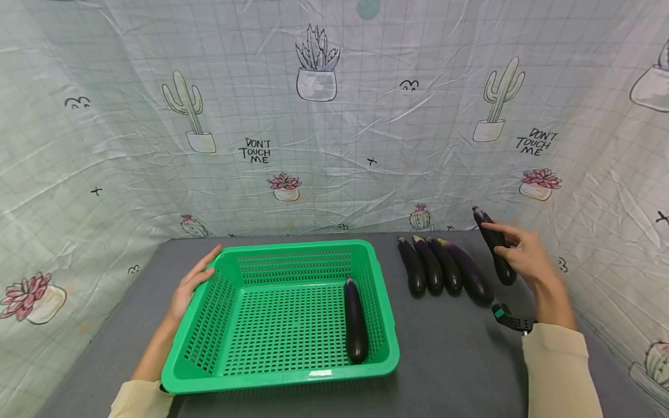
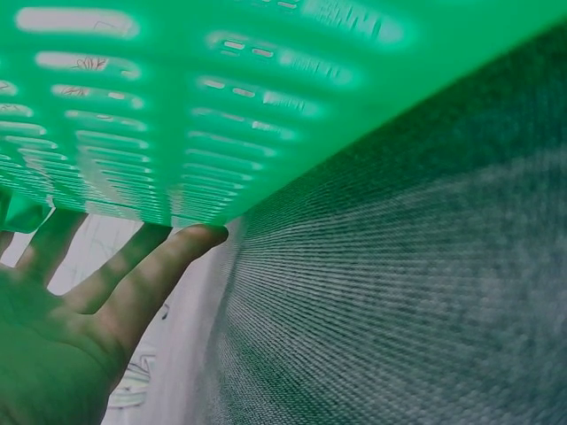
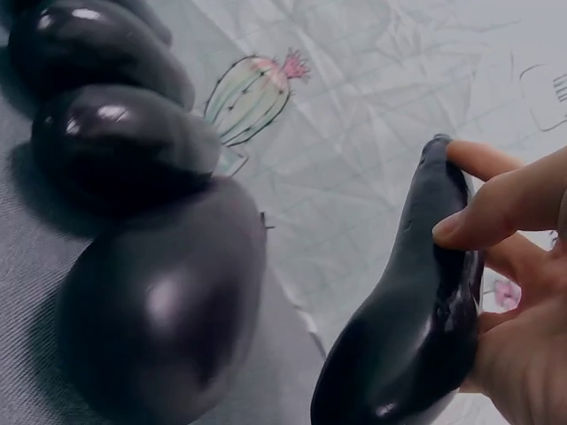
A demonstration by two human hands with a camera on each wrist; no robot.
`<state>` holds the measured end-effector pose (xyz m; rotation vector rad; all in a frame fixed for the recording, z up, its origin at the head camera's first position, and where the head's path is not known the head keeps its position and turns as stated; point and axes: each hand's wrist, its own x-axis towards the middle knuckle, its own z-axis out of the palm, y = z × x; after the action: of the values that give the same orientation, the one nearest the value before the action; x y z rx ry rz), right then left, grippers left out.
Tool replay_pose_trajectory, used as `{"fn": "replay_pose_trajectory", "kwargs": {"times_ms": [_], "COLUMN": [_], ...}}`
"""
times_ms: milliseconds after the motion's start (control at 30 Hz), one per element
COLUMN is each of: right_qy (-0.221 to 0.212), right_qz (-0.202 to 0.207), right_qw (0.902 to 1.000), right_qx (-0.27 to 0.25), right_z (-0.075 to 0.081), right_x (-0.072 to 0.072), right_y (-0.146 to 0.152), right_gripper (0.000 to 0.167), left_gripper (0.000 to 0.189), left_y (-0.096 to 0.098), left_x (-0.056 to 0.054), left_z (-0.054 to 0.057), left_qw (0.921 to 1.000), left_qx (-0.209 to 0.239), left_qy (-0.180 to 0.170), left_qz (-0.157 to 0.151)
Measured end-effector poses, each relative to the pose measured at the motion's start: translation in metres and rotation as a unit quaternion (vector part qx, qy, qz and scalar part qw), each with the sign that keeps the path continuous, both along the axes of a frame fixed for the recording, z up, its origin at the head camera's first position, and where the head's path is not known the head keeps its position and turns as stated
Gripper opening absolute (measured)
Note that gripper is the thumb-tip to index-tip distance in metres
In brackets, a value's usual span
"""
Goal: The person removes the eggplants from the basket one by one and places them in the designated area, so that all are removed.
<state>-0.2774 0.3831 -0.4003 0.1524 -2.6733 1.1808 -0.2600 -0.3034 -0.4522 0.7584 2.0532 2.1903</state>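
My left hand [image 1: 184, 295] rests along the left side of a green plastic basket [image 1: 282, 382]. Its fingers [image 2: 146, 288] reach out straight against the perforated outer wall. Inside the basket, by its right wall, lies one dark eggplant [image 1: 356, 325]. At the right, my right hand [image 1: 528, 255] holds another eggplant [image 1: 493, 244] tilted, stem end up and away, the thumb and fingers around its narrower upper part. Just left of it, several eggplants [image 1: 472, 273] lie side by side on the grey table; their rounded ends [image 3: 164, 310] loom close in the right wrist view.
The grey tabletop [image 1: 444, 360] extends in front of the row of eggplants and around the basket. A pale curtain [image 1: 345, 139] printed with cacti and lettering hangs behind the table and along both sides. A black strap device [image 1: 512, 320] sits on my right wrist.
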Motion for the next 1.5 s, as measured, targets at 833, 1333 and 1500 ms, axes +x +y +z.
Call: {"fn": "replay_pose_trajectory", "kwargs": {"times_ms": [833, 1333, 1500], "right_qy": [-0.069, -0.097, -0.099], "right_qz": [0.012, 0.018, 0.016], "right_qw": [0.9970, 0.9924, 0.9918], "right_qx": [0.031, 0.074, 0.079], "right_z": [-0.036, -0.040, -0.043], "right_x": [-0.013, -0.016, -0.017], "right_y": [0.001, 0.002, 0.002], "right_gripper": [0.059, 0.053, 0.050], "left_gripper": [0.055, 0.054, 0.054], "left_y": [0.001, -0.002, -0.001], "left_x": [-0.002, -0.003, -0.003], "left_z": [0.002, 0.000, 0.000], "left_qw": [0.9962, 0.9913, 0.9909], "left_qx": [-0.059, -0.089, -0.090], "left_qy": [0.032, 0.057, 0.062], "left_qz": [0.055, 0.078, 0.079]}}
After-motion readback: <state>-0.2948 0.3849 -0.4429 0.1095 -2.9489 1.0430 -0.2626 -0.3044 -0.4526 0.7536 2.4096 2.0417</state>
